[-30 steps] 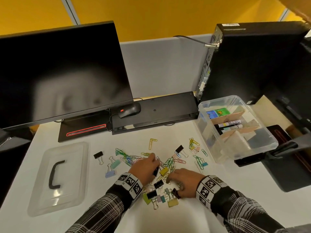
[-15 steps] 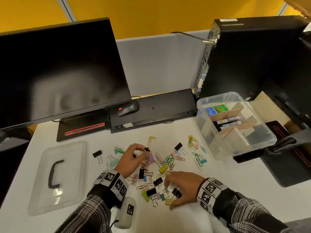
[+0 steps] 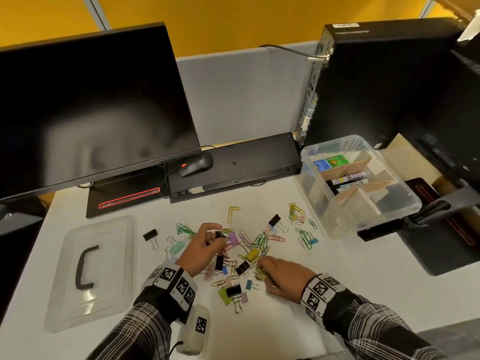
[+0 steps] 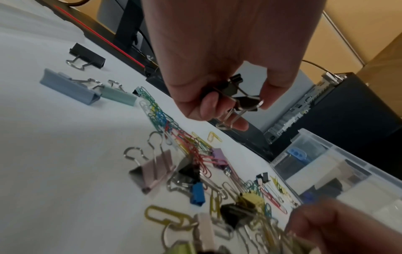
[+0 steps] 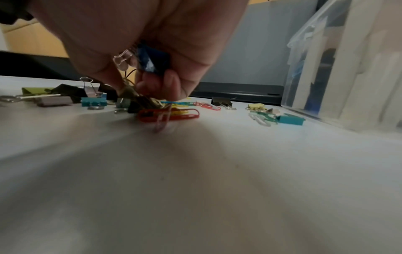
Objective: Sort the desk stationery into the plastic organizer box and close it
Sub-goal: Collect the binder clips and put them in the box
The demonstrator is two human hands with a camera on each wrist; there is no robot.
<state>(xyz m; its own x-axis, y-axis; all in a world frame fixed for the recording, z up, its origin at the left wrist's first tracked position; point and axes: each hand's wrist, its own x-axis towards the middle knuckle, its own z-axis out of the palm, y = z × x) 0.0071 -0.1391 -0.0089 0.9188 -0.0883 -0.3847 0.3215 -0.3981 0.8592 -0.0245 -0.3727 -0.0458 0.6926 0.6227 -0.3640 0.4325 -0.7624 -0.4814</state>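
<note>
At the near desk edge, clips are being gathered: a blue binder clip [image 5: 152, 60] is being gripped in the curled right hand [image 3: 283, 278], black binder clips [image 4: 237, 96] pinched in the left hand [image 3: 201, 246]. Next, carrying to the open organizer box [image 3: 363, 216], far right, is judged needed. The lid [image 3: 88, 271] is being left on the white desk [image 3: 285, 320]; beyond it, a monitor [image 3: 91, 105].

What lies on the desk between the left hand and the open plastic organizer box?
In the head view, between the left hand and the organizer box lie loose coloured paper clips and binder clips, including a black binder clip.
</note>
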